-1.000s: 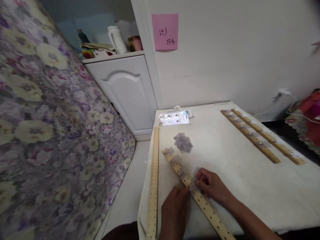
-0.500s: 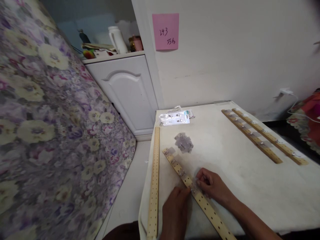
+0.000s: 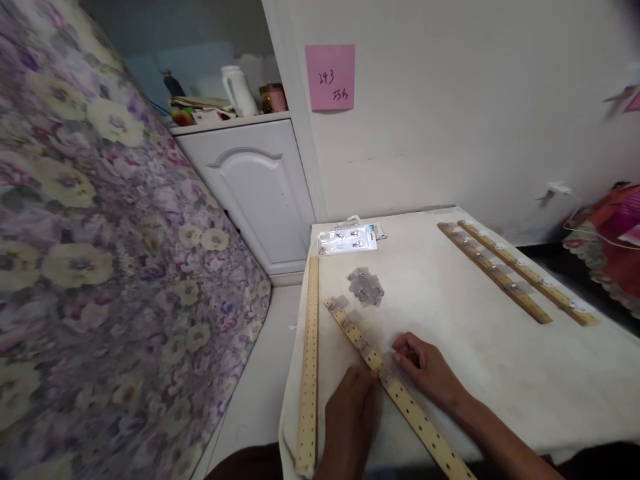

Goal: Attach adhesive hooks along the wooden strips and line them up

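Observation:
A long wooden strip [image 3: 420, 421] with rows of dark holes lies slantwise before me. Several clear plastic tabs with small metal clips [image 3: 361, 343] sit along its upper part. My left hand [image 3: 351, 408] is closed at the strip's left edge, its fingertips pinching at the lowest metal clip [image 3: 382, 375]. On the other side, my right hand [image 3: 424, 368] is curled, thumb and fingertips together beside that clip's clear tab. Whatever they pinch is too small to make out. Above the strip lies a pile of loose clear tabs with clips [image 3: 366, 287].
Another holed strip [image 3: 309, 373] runs along the table's left edge. Two strips bearing clips [image 3: 493, 270] lie at the right. A blister pack [image 3: 347, 240] is at the back of the cloth-covered table [image 3: 475, 373]. A floral curtain [image 3: 125, 267] hangs on the left.
The view has tilted and shifted slightly. My left fingertips stay at the lowest clip, and my right hand stays beside its tab with hardly any movement.

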Motion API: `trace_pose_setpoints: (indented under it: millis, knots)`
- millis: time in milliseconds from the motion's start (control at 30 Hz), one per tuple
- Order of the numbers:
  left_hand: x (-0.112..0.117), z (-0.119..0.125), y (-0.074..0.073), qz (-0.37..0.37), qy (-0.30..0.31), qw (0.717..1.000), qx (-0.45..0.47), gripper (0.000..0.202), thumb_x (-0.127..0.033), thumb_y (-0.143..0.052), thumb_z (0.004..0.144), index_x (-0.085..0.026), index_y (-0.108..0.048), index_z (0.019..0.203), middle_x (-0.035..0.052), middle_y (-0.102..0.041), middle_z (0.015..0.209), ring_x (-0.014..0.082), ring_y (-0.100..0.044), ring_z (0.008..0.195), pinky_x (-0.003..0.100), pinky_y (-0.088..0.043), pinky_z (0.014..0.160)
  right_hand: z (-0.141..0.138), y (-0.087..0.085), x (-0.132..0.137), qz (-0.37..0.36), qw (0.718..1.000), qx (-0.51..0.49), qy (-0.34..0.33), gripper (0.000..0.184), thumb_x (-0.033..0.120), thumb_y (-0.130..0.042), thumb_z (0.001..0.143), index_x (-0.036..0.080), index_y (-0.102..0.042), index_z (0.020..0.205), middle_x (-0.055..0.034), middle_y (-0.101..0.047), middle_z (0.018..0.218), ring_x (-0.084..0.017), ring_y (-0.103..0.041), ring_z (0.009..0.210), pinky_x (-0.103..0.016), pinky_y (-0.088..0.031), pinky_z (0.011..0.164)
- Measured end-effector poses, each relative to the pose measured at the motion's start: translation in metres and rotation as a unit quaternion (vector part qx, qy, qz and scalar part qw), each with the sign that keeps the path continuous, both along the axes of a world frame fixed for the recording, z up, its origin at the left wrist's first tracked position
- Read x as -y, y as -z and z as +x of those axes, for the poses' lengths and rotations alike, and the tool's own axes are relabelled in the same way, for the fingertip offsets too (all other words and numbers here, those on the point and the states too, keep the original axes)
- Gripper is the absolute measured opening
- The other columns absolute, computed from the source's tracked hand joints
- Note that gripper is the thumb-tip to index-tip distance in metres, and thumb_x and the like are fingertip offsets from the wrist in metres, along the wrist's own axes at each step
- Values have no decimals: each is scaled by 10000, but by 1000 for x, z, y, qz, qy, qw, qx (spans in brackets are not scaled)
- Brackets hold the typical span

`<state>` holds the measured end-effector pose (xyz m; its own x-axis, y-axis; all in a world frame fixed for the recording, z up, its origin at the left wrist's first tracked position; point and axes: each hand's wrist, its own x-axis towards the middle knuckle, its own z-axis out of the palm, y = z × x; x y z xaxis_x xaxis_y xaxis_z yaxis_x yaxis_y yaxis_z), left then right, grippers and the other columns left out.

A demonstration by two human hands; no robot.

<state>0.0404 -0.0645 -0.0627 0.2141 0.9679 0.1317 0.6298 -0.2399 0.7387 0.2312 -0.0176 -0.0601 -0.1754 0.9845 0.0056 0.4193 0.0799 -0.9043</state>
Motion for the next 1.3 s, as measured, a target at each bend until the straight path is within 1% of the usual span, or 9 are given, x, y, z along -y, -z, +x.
trace_pose_setpoints:
  millis: [133,300,500,700,867,1033,1167,1233,1300]
  knots:
    - [-1,2,-11,-22,-37,997,62,270,-217,-396,900,-231,-614,1058,45,-646,956,169,-607,910,274,-477,802,8,8,-9,13,999,-11,40,137,340,-500,841,211,-548,849,28,-544,676,-144,-502,627,-251,-390,577]
    - [-2,5,-23,-56,-85,993,65,240,-262,-409,889,-202,-607,1012,61,-662,952,194,-612,901,299,-462,810,13,17,-50,61,994,-13,93,151,340,-505,814,202,-564,800,34,-536,627,-136,-493,569,-245,-382,538]
    - [-3,3,-13,-64,-83,992,64,229,-257,-404,880,-205,-603,982,53,-669,932,191,-615,875,293,-453,794,2,21,-110,106,984,-4,144,184,354,-514,787,194,-596,821,25,-548,630,-150,-512,586,-262,-392,572]
    - [-4,1,-7,-58,-79,994,43,212,-252,-413,869,-219,-614,928,35,-668,891,186,-617,850,286,-452,766,-11,23,-132,123,981,2,148,162,358,-592,722,201,-590,681,32,-531,581,-148,-486,569,-252,-348,544]
    - [-5,2,-8,-64,-83,994,40,206,-258,-413,873,-219,-610,917,32,-665,872,184,-614,834,285,-450,755,-7,21,-125,120,981,-27,151,199,365,-576,748,196,-575,642,36,-495,564,-139,-454,566,-242,-339,534]
    - [-3,4,-21,-63,-86,992,69,201,-249,-415,872,-209,-609,911,35,-661,879,175,-607,840,274,-446,759,2,19,-104,108,977,-65,172,253,429,-609,740,186,-610,670,11,-534,688,-140,-460,616,-256,-379,583]
    - [3,6,-30,-46,-81,993,78,194,-272,-436,867,-209,-613,917,23,-645,814,150,-585,730,241,-435,671,9,13,-68,57,981,-95,157,290,468,-603,758,185,-626,699,26,-511,600,-128,-441,549,-244,-345,515]
    - [8,9,-29,-26,-66,994,80,197,-280,-441,863,-211,-617,920,18,-634,779,136,-563,679,227,-419,629,14,8,-42,-11,980,-139,143,288,469,-604,770,188,-614,711,52,-450,531,-104,-388,484,-227,-295,465]
    - [13,15,-24,-11,-40,995,94,207,-284,-440,861,-212,-615,946,13,-622,762,119,-536,624,215,-400,589,19,0,-14,-46,980,-171,94,275,451,-604,791,190,-591,704,65,-421,511,-86,-359,457,-215,-260,446]
